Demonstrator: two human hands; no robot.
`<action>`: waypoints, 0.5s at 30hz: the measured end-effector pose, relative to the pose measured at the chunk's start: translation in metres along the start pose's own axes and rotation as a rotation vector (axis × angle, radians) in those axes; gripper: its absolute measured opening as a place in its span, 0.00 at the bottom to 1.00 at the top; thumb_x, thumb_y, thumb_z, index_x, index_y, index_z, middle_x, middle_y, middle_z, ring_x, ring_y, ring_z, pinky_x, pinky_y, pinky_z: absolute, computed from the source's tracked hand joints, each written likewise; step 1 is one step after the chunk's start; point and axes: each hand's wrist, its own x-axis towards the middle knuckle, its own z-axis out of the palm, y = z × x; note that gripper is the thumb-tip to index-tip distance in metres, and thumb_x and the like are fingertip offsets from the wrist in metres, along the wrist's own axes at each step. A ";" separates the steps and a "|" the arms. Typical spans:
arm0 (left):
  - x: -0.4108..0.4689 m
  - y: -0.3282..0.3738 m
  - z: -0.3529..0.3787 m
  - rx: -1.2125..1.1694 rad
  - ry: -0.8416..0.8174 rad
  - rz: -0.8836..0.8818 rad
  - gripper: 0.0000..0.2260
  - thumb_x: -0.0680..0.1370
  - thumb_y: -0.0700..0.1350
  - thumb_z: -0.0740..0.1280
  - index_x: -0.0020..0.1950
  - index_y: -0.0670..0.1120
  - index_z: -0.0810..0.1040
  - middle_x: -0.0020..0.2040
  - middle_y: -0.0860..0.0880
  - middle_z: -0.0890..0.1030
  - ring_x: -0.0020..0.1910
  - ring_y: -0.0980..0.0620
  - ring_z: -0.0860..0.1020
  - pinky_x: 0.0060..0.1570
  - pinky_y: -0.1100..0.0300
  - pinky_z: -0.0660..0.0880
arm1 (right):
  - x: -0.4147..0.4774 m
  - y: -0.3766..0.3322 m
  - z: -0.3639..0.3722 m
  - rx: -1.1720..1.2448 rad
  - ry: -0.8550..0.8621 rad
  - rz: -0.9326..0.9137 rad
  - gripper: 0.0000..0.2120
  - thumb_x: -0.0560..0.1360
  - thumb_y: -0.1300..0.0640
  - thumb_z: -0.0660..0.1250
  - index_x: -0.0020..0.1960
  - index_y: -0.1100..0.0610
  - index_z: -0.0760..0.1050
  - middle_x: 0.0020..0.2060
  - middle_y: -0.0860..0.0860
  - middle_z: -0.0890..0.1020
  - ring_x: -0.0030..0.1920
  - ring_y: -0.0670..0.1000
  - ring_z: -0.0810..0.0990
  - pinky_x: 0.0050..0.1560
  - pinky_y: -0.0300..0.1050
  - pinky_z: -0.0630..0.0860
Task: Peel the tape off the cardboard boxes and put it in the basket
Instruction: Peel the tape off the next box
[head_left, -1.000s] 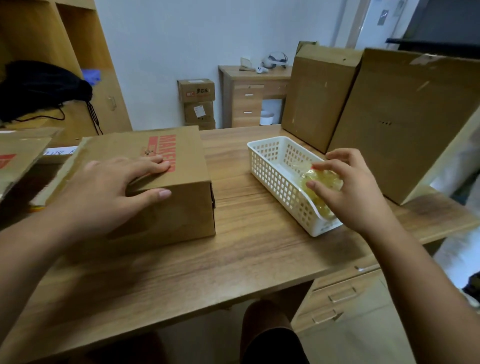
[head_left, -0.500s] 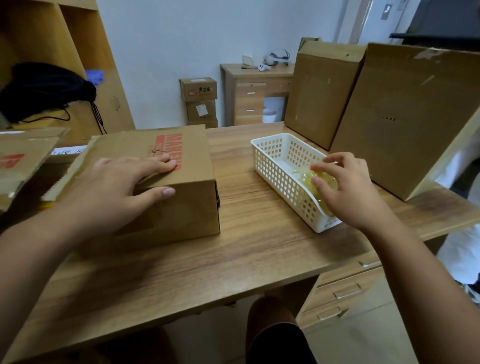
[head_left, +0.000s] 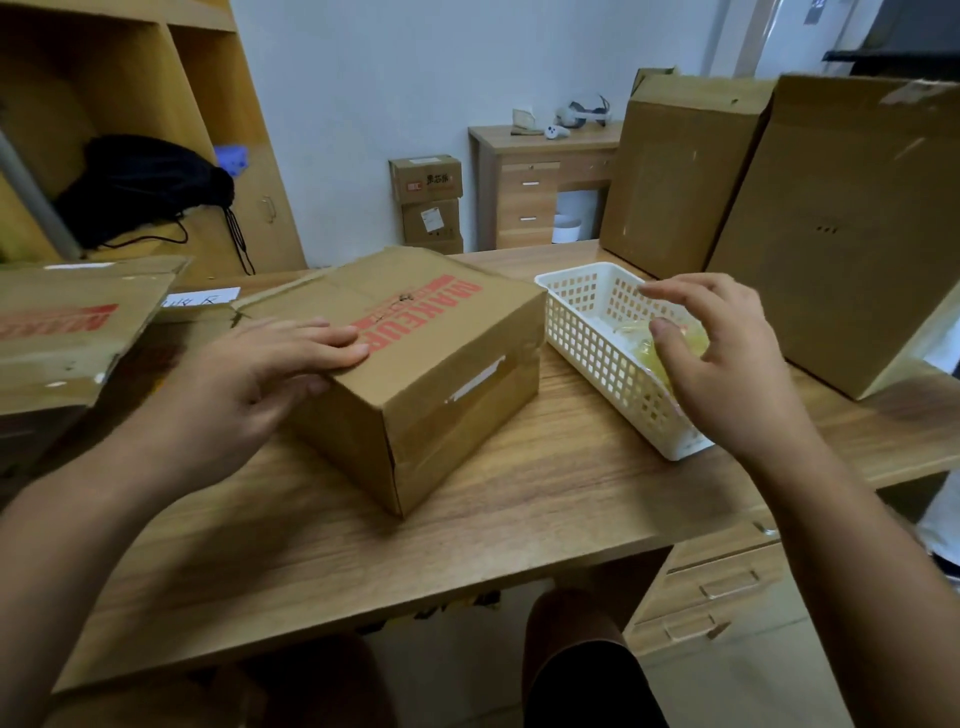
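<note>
left hand was laid flat on cardboard box | right hand was spread, empty, over basket | crumpled tape was seen inside

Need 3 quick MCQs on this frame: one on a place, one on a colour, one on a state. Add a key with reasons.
1. Where does the wad of tape lie?
A) on the floor
B) on a shelf
C) in the basket

2. What colour is the print on the box under the left hand?
A) red
B) blue
C) green

3. How is the left hand?
A) gripping scissors
B) fingers laid flat on the box top
C) raised as a fist

Key:
1 C, the yellowish wad sits inside the white walls, under the right hand.
2 A, red letters run across the top.
3 B, straight fingers rest on the cardboard.
</note>
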 end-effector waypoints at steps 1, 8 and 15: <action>-0.002 -0.003 -0.001 0.005 0.023 -0.007 0.24 0.77 0.32 0.69 0.66 0.56 0.80 0.67 0.61 0.77 0.72 0.58 0.71 0.73 0.46 0.67 | -0.001 -0.004 0.003 0.019 -0.002 -0.018 0.15 0.82 0.59 0.65 0.67 0.52 0.78 0.60 0.42 0.73 0.67 0.44 0.67 0.62 0.27 0.58; -0.012 -0.024 0.001 -0.011 0.132 -0.135 0.24 0.80 0.32 0.63 0.64 0.61 0.79 0.67 0.65 0.76 0.71 0.64 0.70 0.72 0.50 0.69 | -0.015 -0.033 0.035 0.163 -0.120 -0.179 0.18 0.81 0.59 0.65 0.70 0.50 0.75 0.62 0.42 0.75 0.63 0.35 0.72 0.64 0.24 0.62; -0.015 -0.018 -0.002 -0.092 0.066 -0.259 0.21 0.79 0.61 0.55 0.69 0.62 0.74 0.73 0.67 0.70 0.75 0.69 0.60 0.76 0.49 0.60 | -0.020 -0.051 0.089 0.560 -0.288 0.213 0.27 0.80 0.66 0.66 0.75 0.48 0.65 0.64 0.42 0.74 0.63 0.36 0.74 0.64 0.33 0.72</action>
